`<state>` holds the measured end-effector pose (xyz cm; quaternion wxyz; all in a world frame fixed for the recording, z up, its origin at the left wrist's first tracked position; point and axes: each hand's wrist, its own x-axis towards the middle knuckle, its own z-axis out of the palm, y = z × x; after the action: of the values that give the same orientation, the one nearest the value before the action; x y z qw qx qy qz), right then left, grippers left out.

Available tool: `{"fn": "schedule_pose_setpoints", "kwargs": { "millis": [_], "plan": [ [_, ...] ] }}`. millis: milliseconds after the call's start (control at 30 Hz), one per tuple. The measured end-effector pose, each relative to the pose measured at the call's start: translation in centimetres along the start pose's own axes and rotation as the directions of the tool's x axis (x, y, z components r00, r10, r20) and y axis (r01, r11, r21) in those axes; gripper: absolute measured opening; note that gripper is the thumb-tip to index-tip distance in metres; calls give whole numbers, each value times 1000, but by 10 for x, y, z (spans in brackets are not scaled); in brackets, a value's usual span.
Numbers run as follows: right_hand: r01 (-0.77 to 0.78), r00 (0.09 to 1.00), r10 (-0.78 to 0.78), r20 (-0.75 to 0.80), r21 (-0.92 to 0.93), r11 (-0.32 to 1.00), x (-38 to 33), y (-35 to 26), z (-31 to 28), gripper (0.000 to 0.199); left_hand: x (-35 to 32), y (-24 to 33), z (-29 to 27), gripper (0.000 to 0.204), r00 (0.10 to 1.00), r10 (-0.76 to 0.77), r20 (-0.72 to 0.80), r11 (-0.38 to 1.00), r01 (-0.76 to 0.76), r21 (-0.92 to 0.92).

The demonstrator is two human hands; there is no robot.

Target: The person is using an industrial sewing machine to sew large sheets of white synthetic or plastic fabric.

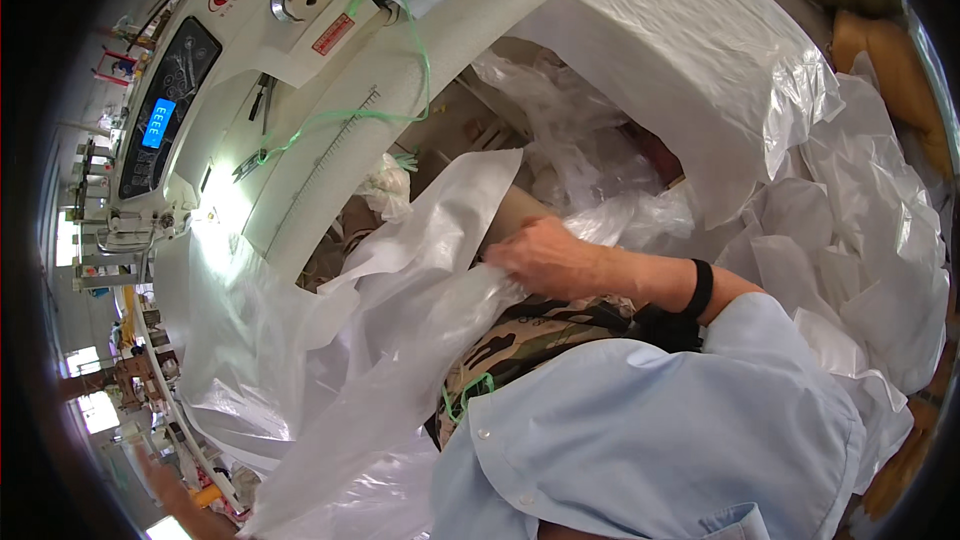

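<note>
Head view (only one): landmark = sewing machine (318, 172). R hand (548, 258) is on the wearer's side of the mach., well apart from its lit needle end, fingers curled in w/ hardly any gap; looks to have hold of a bunched edge of the translucent plastic sheet (385, 370), tho fingertips are partly hidden. L hand (180, 502), or what seems to be it, is just a skin-toned blur below the needle end, near the pic's rim; can't tell how far its fingers are spread or if it grips anything. Key relation: sheet's long axis runs obliquely, from R hand down-left past the mach.'s needle end toward the lower rim, so most of it lies to the left of R hand & btwn the two hands. R hand is clearly nearer, in contact w/ the sheet's upper end; L hand is beyond the lower end, contact unclear. Part of the sheet spreads beside the mach.'s lamp glow (222, 208); can't tell if any is under the needle. More white sheeting (850, 230) is heaped on the wearer's right, well off from the mach.; camo cloth (530, 340) shows below R hand; green thread (428, 65) loops over the mach.
</note>
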<state>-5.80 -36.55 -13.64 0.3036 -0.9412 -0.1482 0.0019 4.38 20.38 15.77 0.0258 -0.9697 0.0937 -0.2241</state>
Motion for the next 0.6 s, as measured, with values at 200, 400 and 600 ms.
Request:
{"fn": "schedule_pose_setpoints", "kwargs": {
  "millis": [200, 400, 600],
  "plan": [
    [326, 918, -308, -250, 33, 945, 40, -80, -41, 25, -67, 293, 116, 86, 677, 561, 476, 652, -8, -758],
    [219, 975, -209, -77, 171, 961, 24, -45, -38, 47, -80, 114, 98, 41, 992, -81, -97, 908, 33, -417],
    [80, 996, -83, 14, 172, 982, 0, 21, 14, 51, -90, -148, -32, 49, 853, -474, -219, 744, 521, 418]
  ]
}}
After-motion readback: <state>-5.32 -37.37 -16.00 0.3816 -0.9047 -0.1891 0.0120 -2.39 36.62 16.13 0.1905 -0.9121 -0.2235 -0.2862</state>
